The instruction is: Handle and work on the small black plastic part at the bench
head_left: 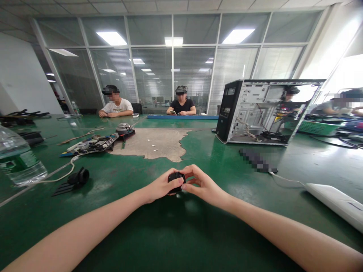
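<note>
A small black object (173, 176), rounded and too small to name, is held low over the green table in front of me. My left hand (161, 186) is closed round it, with the thumb lying across its near face. From the right, my right hand (202, 185) grips the object's edge between thumb and curled fingers. Part of the object is hidden behind the fingers, so its full shape does not show.
On the left are a water bottle (21, 160), a black clip-like part (76, 179) and circuit boards (90, 144). An open computer case (255, 113), a pixelated dark item (256, 160) and a white power bank (334, 202) lie right. Several people sit around the table.
</note>
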Motion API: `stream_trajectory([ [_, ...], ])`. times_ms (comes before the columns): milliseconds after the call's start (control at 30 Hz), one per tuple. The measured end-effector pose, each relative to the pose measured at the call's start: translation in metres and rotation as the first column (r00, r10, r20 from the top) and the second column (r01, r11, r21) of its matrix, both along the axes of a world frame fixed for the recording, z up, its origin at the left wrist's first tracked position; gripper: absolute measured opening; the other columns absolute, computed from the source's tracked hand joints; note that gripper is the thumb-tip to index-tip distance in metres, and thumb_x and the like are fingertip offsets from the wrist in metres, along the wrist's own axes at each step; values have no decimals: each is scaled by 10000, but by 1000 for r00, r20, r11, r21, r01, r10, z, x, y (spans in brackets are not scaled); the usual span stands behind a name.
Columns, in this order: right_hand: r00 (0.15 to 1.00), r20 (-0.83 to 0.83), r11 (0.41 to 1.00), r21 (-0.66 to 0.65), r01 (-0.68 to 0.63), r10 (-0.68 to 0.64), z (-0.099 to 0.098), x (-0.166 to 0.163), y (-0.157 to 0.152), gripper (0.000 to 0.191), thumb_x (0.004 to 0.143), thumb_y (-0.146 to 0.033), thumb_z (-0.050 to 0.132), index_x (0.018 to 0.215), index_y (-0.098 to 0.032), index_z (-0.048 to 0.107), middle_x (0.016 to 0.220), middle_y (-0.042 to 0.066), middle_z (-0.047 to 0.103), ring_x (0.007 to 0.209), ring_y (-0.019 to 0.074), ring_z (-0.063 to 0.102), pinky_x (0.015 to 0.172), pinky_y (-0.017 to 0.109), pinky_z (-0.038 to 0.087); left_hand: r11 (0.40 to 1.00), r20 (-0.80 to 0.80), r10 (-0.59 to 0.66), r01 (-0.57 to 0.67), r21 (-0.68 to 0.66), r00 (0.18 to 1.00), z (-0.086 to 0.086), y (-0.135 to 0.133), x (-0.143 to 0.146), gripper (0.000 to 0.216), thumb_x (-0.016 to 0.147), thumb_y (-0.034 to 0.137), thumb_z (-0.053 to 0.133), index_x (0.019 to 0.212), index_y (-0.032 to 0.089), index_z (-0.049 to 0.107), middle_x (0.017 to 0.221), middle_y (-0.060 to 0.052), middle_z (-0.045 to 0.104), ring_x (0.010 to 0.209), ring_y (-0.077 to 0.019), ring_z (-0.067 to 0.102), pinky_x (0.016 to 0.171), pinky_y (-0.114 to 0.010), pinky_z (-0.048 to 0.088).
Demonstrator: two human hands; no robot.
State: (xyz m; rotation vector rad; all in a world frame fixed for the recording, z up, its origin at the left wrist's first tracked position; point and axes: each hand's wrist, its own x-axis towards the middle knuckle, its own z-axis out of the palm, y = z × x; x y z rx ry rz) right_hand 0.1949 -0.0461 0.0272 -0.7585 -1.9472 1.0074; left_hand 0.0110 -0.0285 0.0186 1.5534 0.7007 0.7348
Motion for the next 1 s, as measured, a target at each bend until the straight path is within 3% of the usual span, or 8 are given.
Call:
stream_trajectory([
  [133, 1000, 24, 998, 57, -11, 10, -1, -3, -2, 412, 700, -246, 668, 1065, -224, 477, 1089, 49, 517, 904, 160, 563, 798, 323, 491, 986, 39, -56, 61, -158, 998, 1, 3, 0, 402, 770, 524, 524, 916, 168, 407, 642, 34, 475, 434, -40, 433, 366, -138, 236],
  [267, 998, 50, 996, 76, 43, -47, 0, -5, -6, 365, 707, -243, 661, 1019, -204, 475, 954, 32, 579, 835, 158, 583, 763, 324, 498, 955, 44, -123, 130, -268, 991, 3, 3, 0, 460, 804, 589, 402, 910, 144, 447, 620, -3, 519, 452, -83, 511, 356, -151, 288],
  [400, 997, 48, 999, 10, 53, -54, -4, -7, -4, 334, 724, -242, 640, 999, -204, 455, 846, 2, 589, 739, 135, 585, 713, 308, 502, 929, 46, -218, 222, -297, 975, 11, 5, -5, 596, 796, 653, 307, 1052, 137, 462, 834, -85, 592, 741, -190, 618, 588, -265, 475],
  [500, 993, 39, 993, -18, 115, -114, -10, -8, 1, 316, 699, -249, 657, 946, -203, 466, 927, 12, 570, 763, 137, 575, 697, 301, 502, 993, -109, -112, 109, -33, 988, 20, 4, -11, 578, 765, 604, 455, 1152, 176, 413, 1081, -98, 543, 960, -224, 554, 807, -353, 446],
  [567, 992, 35, 992, -23, 122, -121, -14, -9, 5, 295, 706, -239, 645, 937, -207, 465, 939, 12, 566, 781, 138, 568, 709, 301, 497, 970, -304, -54, 123, 210, 951, 25, 2, -14, 666, 680, 511, 629, 1211, 186, 393, 1147, -97, 520, 1043, -255, 504, 879, -379, 401],
  [667, 993, 13, 992, -43, 115, -115, -18, -10, 8, 284, 706, -225, 640, 925, -215, 460, 930, 6, 561, 799, 139, 559, 709, 293, 492, 903, -440, 87, 116, 413, 894, 27, -2, -14, 777, 652, 458, 670, 1299, 225, 309, 1228, -102, 481, 1082, -283, 481, 909, -413, 372],
  [767, 996, -7, 993, -76, 90, -91, -21, -11, 9, 275, 710, -227, 637, 910, -217, 448, 943, 7, 555, 814, 141, 557, 714, 296, 489, 863, -468, 175, 94, 497, 866, 26, -4, -12, 778, 668, 440, 657, 1322, 255, 279, 1241, -101, 484, 1086, -294, 489, 900, -420, 378],
  [1000, 997, -32, 985, -165, 60, -66, -21, -9, 10, 353, 663, -257, 685, 894, -221, 420, 969, 12, 521, 830, 146, 548, 693, 294, 491, 832, -429, 202, 76, 549, 881, 22, -2, -10, 769, 634, 356, 703, 1297, 253, 327, 1263, -67, 481, 1119, -267, 474, 936, -385, 365],
])
